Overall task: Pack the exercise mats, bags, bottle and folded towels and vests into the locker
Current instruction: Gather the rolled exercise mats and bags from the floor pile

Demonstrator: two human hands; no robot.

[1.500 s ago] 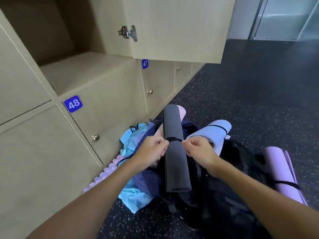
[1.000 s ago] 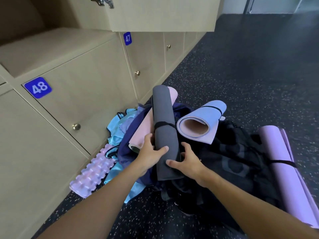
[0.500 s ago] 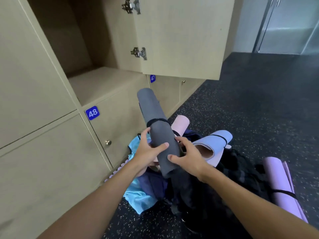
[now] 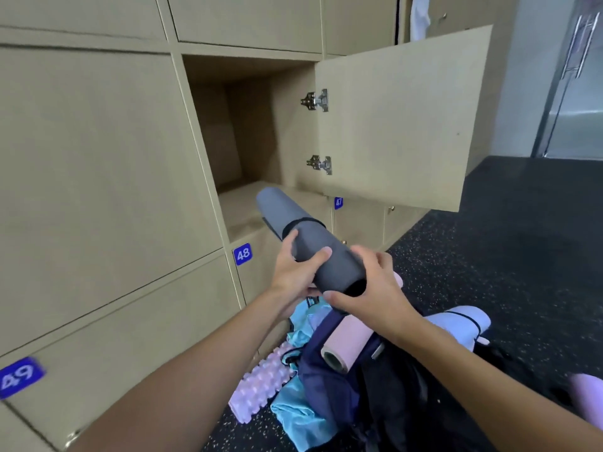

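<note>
A rolled dark grey exercise mat with a black strap is held in the air, its far end reaching the bottom edge of the open locker. My left hand grips its left side and my right hand wraps its near end. Below on the floor lie a rolled pink mat, a lavender rolled mat, a navy bag, a black bag and light blue fabric.
The locker door stands open to the right with two metal hinges. Closed lockers 47, 48 and 49 surround it. A knobbly pink foam roller lies by the locker base. Dark speckled floor spreads to the right; another purple mat lies at the edge.
Both hands have lifted the grey mat off the pile and up toward the open locker; its far end now reaches the compartment's opening. My right hand slid to the near end.
</note>
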